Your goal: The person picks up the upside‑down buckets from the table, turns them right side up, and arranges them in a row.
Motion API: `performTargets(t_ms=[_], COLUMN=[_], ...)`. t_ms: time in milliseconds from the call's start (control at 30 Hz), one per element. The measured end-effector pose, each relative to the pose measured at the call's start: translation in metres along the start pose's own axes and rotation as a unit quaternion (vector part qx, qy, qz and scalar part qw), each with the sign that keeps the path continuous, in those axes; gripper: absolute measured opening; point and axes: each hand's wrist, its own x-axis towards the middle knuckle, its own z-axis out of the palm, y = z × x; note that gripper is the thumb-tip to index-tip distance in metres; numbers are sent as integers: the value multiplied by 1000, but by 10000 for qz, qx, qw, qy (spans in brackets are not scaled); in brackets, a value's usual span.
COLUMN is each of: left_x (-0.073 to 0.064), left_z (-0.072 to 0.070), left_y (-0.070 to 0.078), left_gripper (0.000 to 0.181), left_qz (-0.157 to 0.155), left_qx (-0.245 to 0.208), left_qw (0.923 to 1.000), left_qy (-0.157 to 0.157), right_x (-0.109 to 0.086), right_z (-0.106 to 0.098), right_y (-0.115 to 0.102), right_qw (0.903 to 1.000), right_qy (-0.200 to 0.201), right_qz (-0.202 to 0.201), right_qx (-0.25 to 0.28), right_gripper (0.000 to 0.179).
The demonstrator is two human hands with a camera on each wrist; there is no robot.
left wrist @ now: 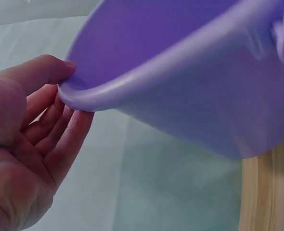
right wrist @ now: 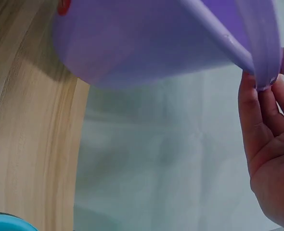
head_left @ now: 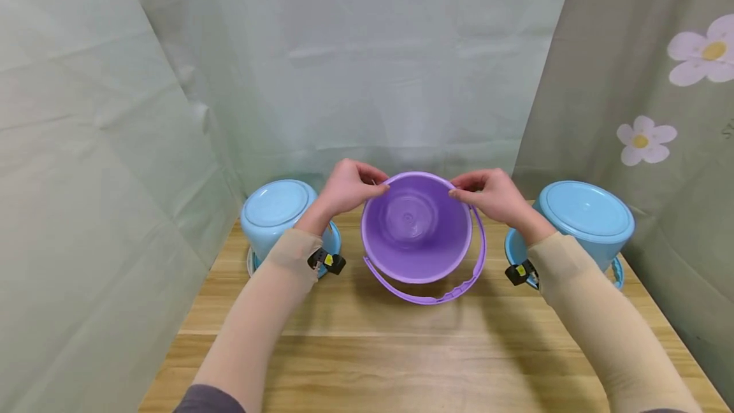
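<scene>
A purple bucket (head_left: pixel 415 228) is tipped so that its open mouth faces me, with its inner base visible. Its purple handle (head_left: pixel 421 300) hangs below the rim. With thumb inside and fingers outside, my left hand (head_left: pixel 357 185) pinches the rim at the upper left; the left wrist view shows this hand (left wrist: pixel 31 139) on the rim up close. At the upper right, my right hand (head_left: pixel 487 193) pinches the rim near the handle's end. In the right wrist view, the handle partly covers the fingers of that hand (right wrist: pixel 272 130).
A light blue bucket (head_left: pixel 275 209) stands base up at the left of the wooden table (head_left: pixel 390 362). Another blue bucket (head_left: pixel 590 212), also base up, is at the right, partly behind my forearm. Pale cloth (head_left: pixel 401 69) hangs behind, with flower-patterned cloth (head_left: pixel 596 81) at the right.
</scene>
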Motion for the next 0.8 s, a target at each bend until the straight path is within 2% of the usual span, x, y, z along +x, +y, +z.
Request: performTargets(t_ms=[267,400,567,800], left_x=[14,22,30,40], left_z=[2,1,1,4], left_y=[-7,-9,-9,-14], left_gripper=[22,22,24,25], left_qz=[-492,-779,-1040,-1253], left_qx=[-138,-327,-311,-413], left_qw=[9985,9962,9940,9912], left_qy=[-214,-207,-109,-120], right_x=[11,21,33,46], right_z=[0,-2,-6,-6], right_y=[5,2,-1,0], right_qw=[9978,9972,9968,9955], right_qy=[-329,-421,-510,-647], right_qz=[561,617,606,662], right_qx=[163,62,-106,-225], right_gripper=[38,39,38,35])
